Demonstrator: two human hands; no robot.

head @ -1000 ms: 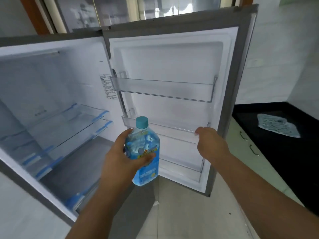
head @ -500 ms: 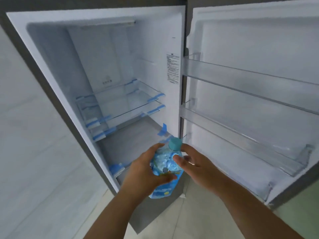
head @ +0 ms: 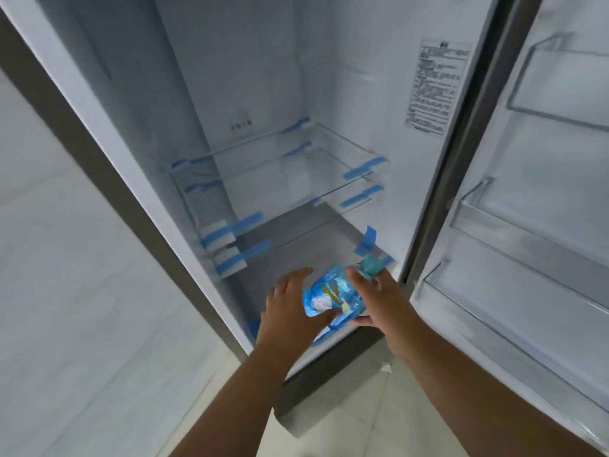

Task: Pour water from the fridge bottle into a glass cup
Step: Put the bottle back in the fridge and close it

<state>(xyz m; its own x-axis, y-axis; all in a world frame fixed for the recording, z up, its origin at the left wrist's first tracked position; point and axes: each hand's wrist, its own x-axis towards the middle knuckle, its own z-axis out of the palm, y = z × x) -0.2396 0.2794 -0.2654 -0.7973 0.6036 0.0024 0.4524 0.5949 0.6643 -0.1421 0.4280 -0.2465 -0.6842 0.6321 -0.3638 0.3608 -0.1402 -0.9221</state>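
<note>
The water bottle (head: 333,293), clear with a blue label and a teal cap (head: 370,264), is tilted with its cap up and to the right, in front of the open fridge's lowest part. My left hand (head: 290,311) holds its lower body, thumb across the label and fingers reaching behind. My right hand (head: 384,300) grips the upper body near the neck, thumb underneath. No glass cup is in view.
The fridge interior (head: 263,94) stands open, with glass shelves (head: 280,169) taped in blue. The open door (head: 543,192) with clear door bins (head: 514,232) is on the right. A pale tiled wall (head: 66,258) is on the left and a light floor below.
My right hand left the fridge door and took hold of the bottle's upper part. The bottle tipped over to the right. My view swung left and closer to the fridge interior.
</note>
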